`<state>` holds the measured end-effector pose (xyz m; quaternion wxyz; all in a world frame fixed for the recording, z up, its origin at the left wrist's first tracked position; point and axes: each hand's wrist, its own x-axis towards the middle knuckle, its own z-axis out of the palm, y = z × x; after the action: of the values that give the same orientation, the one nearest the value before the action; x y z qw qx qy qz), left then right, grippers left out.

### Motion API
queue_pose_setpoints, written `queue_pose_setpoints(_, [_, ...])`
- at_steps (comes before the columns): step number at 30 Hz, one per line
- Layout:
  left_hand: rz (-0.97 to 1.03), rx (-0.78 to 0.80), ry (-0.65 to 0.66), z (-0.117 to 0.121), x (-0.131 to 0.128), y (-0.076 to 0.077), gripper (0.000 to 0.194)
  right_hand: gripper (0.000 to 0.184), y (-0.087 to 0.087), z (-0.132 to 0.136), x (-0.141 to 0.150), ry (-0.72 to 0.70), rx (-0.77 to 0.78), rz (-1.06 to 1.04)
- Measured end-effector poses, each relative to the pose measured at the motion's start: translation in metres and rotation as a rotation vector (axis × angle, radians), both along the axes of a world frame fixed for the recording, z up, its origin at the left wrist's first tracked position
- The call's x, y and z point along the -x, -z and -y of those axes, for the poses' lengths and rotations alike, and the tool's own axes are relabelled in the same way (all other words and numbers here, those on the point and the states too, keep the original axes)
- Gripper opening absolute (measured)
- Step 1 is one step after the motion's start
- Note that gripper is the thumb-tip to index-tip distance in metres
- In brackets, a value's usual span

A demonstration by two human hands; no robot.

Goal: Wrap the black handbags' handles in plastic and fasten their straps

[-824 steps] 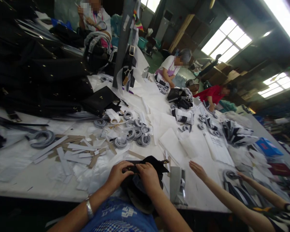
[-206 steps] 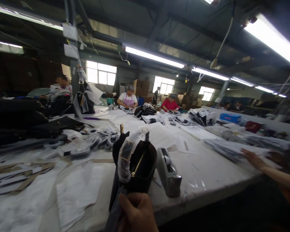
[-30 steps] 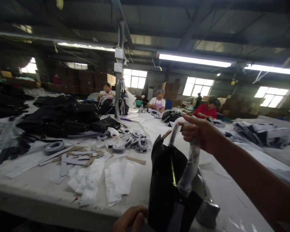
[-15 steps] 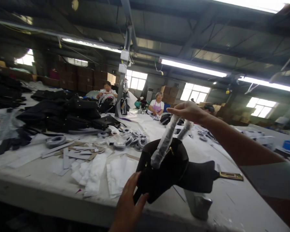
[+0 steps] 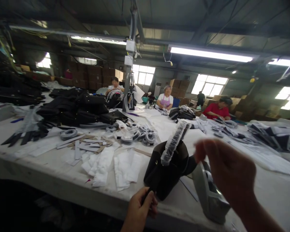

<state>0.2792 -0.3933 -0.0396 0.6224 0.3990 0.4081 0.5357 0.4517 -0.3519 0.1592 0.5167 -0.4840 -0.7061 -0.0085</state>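
Observation:
A black handbag (image 5: 159,178) stands on the table edge in front of me, its mouth open. Its handle (image 5: 175,143), wrapped in clear plastic, rises upright from the opening. My left hand (image 5: 142,206) is closed on the bag's lower near edge, thumb on top. My right hand (image 5: 232,167), blurred by motion, is raised at the bag's right with bent fingers. The bag's black flap (image 5: 190,164) reaches toward those fingertips; whether they grip it is unclear. Partly behind my right hand sits a grey holder like a tape dispenser (image 5: 211,203).
Black bags (image 5: 82,108) are heaped at the left. Rolled grey strips (image 5: 147,137), card strips (image 5: 94,143) and white sheets (image 5: 127,169) lie left of my bag. A post (image 5: 128,74) rises beyond. Across the table sit several people, one in a red top (image 5: 214,111).
My right hand has let go of the wrapped handle and moved down to the bag's right. My left hand has closed on the bag's edge. The view has turned right.

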Motion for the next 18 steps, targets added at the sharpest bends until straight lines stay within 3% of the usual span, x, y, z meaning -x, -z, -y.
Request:
queue_pose_setpoints(2, [0.007, 0.015, 0.007, 0.001, 0.001, -0.003, 0.046, 0.043, 0.052, 0.034, 0.003, -0.113, 0.382, -0.13])
queue_pose_setpoints(4, [-0.013, 0.018, 0.032, 0.003, 0.001, -0.003, 0.047, 0.046, 0.104, 0.044, 0.011, -0.238, 0.678, -0.234])
queue_pose_setpoints(6, [-0.06, 0.007, 0.069, 0.006, -0.001, -0.001, 0.049, 0.047, 0.143, 0.034, 0.023, -0.379, 0.834, -0.409])
queue_pose_setpoints(8, [-0.139, -0.015, 0.112, 0.007, 0.0, 0.001, 0.05, 0.052, 0.164, 0.018, 0.035, -0.447, 0.924, -0.632])
queue_pose_setpoints(11, [-0.352, -0.109, 0.119, -0.004, 0.015, 0.0, 0.051, 0.053, 0.168, -0.002, 0.041, -0.43, 0.946, -0.787])
queue_pose_setpoints(15, [-0.914, -0.24, -0.149, -0.05, 0.053, -0.008, 0.041, 0.048, 0.15, -0.01, 0.03, -0.438, 0.9, -0.615])
queue_pose_setpoints(18, [-1.131, -0.23, -0.238, -0.093, 0.072, -0.006, 0.021, 0.046, 0.136, -0.008, 0.017, -0.445, 0.897, -0.528])
